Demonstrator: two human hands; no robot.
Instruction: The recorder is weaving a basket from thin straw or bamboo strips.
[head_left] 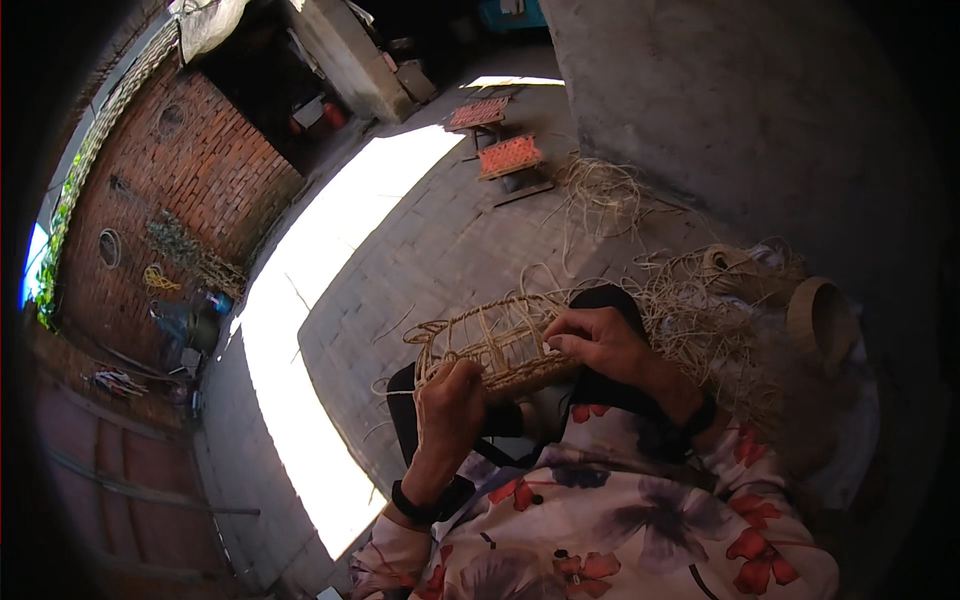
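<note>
A half-open woven basket [510, 375] of tan straw cord lies across my knees, its upper side a loose lattice of cords and its near edge more tightly twisted. My left hand [450, 405] is closed on the basket's near left edge, where loose strands stick out. Over the right end, my right hand [605, 345] is closed in a pinch, thumb and forefinger together. A small pale bit shows at those fingertips; whether it is a strand end, I cannot tell. Both wrists wear dark bands.
Beside my right knee lies a big tangle of straw cord [700, 320], with a round woven basket [820, 318] behind it. Another cord heap [600, 195] sits near two low stools with red woven seats [510, 153]. A brick wall [190, 160] stands at the left.
</note>
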